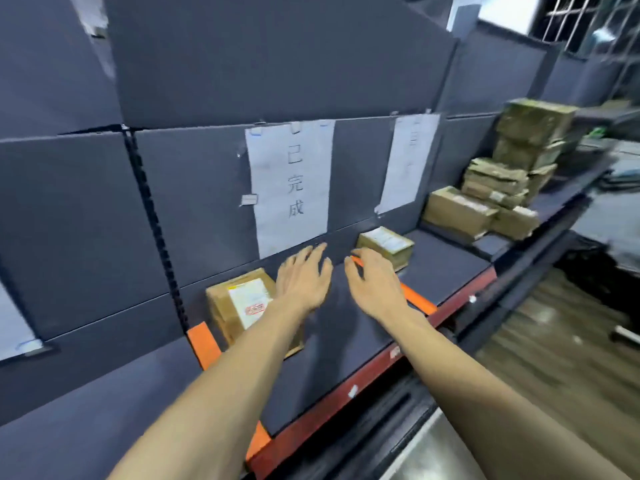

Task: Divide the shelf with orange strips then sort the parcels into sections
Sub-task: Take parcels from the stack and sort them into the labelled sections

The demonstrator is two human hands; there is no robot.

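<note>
While both grips spread open, orange strip [414,297] under right hand [375,289].

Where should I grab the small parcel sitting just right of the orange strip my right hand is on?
Take the small parcel by its two short sides from above. It lies flat, label up, its back near the shelf wall, and the orange strip runs close along its left, so the top is likely the freest approach.

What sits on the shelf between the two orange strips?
In the head view, one labelled parcel lies between the left orange strip and the right orange strip; the rest is bare shelf.
</note>
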